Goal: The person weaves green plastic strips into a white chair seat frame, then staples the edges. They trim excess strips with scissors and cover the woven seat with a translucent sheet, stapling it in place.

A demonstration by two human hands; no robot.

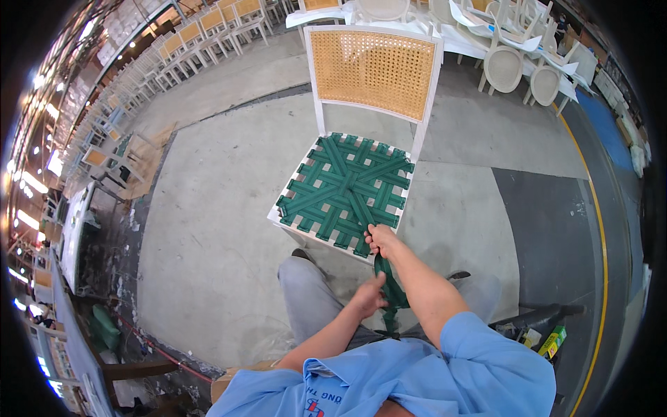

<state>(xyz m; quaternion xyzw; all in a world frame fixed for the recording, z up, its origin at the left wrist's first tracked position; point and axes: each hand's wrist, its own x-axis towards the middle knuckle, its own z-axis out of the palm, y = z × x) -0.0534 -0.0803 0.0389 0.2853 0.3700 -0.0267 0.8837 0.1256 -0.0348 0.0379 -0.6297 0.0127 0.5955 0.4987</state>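
A pale wooden chair frame (429,97) with a woven cane back (372,69) stands in front of me. Its seat is covered by a lattice of green webbing straps (347,182), with further diagonal straps crossing at the middle. At the seat's front edge, right of centre, my right hand (382,240) is closed on a green webbing strap (358,206) that runs from the crossing. The loose tail (392,283) hangs twisted toward my lap. Beside that tail is my left hand (368,296), its fingers slightly smeared; whether they grip it, I cannot tell.
My knees (306,285) flank the chair's front. Rows of similar chairs (187,42) stand far left. Chair parts (504,68) lie piled on a covered table at the back right. A green and yellow box (552,342) is low on the right.
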